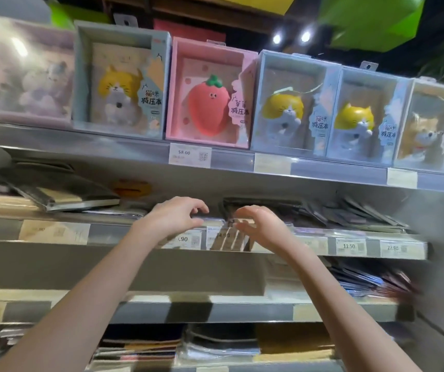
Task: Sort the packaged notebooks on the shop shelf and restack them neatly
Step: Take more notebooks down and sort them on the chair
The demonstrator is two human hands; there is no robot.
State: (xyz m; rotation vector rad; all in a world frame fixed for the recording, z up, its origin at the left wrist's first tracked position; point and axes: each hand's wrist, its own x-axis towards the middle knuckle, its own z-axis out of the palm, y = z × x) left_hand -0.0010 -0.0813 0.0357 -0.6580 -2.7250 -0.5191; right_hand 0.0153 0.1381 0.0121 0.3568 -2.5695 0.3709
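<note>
- We see our left hand (174, 214) raised to the middle shelf (54, 232), fingers loosely curled and their tips resting on the front edge of a flat wrapped notebook (202, 218); it clasps nothing that we can make out.
- Our right hand (259, 225) hovers just beside the left, fingers bent and spread. Below its fingertips a dark clear-wrapped pack (230, 238) hangs over the shelf's front strip; blur keeps us from telling whether the fingers pinch it or only touch it.
- Behind the right hand sits a dark stack of packaged notebooks (261, 206), and further right of it more packs (363, 213) lie fanned and askew.
- Left of the left hand, a tilted wrapped notebook (65, 196) rests on a low pile.
- Above both hands, the upper shelf carries boxed items: a pink strawberry box (207, 98) straight above, cat boxes (293, 108) on either side of it.
- Price tags (348, 246) line the shelf edge beside the right hand.
</note>
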